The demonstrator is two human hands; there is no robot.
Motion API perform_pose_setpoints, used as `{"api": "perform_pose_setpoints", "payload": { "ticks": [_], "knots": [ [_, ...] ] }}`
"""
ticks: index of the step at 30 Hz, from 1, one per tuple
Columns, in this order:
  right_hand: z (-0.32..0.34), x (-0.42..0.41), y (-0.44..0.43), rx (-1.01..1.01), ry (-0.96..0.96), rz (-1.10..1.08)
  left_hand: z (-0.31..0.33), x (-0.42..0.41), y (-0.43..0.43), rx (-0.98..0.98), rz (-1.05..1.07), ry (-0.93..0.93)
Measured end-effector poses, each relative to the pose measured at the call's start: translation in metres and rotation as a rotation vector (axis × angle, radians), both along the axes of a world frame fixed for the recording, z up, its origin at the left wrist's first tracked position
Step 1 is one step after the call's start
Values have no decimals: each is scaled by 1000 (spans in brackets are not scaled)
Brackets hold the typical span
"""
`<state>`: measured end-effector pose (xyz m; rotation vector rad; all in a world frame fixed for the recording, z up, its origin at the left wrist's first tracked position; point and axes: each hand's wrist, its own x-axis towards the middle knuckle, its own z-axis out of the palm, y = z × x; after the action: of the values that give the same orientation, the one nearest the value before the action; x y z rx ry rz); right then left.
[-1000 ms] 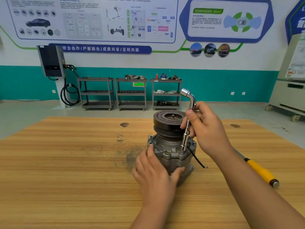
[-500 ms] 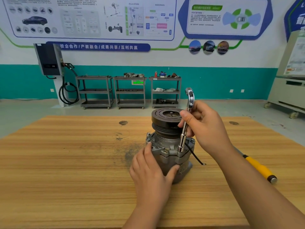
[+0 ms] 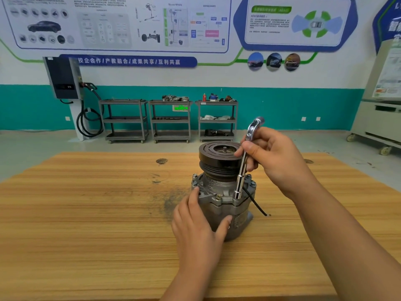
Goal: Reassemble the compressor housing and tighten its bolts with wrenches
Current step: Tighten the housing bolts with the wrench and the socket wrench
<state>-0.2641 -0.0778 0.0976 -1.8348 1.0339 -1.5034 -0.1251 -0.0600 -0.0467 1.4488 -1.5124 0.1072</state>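
The compressor (image 3: 223, 192) stands upright on the table (image 3: 86, 224). My left hand (image 3: 196, 222) grasps its body, and my right hand (image 3: 273, 157) grips the socket wrench (image 3: 243, 168), set on a bolt.

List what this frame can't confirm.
Head view only.
Bolt under the wrench: covered by its socket end; seating unknown.
Far-side bolts of the compressor: hidden behind the pulley.
Its near wall: covered by the left hand.
Wrench mid-shaft: wrapped by the right hand.
Text on the poster: too small.

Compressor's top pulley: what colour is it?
The pulley is black, seen best in the head view.
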Motion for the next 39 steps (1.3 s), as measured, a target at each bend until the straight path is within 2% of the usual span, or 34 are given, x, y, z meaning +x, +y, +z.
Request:
{"api": "perform_pose_setpoints", "payload": {
  "ticks": [8, 11, 18, 28, 32, 34, 37, 39],
  "knots": [
    [-5, 17, 1, -19, -2, -142, -1, 0, 0, -7, -2, 11],
    [-4, 17, 1, -11, 64, -163, 0, 0, 0, -1, -13, 20],
    [0, 4, 4, 107, 93, 60, -2, 1, -1, -20, -9, 12],
    [-4, 13, 7, 20, 66, -129, 4, 1, 1, 28, -72, 130],
    [-6, 14, 6, 3, 71, -144, 51, 1, 6, -264, -278, 151],
    [-8, 13, 7, -10, 65, -146, 90, -1, 7, -324, -438, 119],
    [-10, 12, 7, -88, 70, -168, 141, -11, 7, -205, -703, 192],
    [-9, 11, 8, -153, 132, -223, 158, -23, 6, -119, -773, 175]
  ]
}}
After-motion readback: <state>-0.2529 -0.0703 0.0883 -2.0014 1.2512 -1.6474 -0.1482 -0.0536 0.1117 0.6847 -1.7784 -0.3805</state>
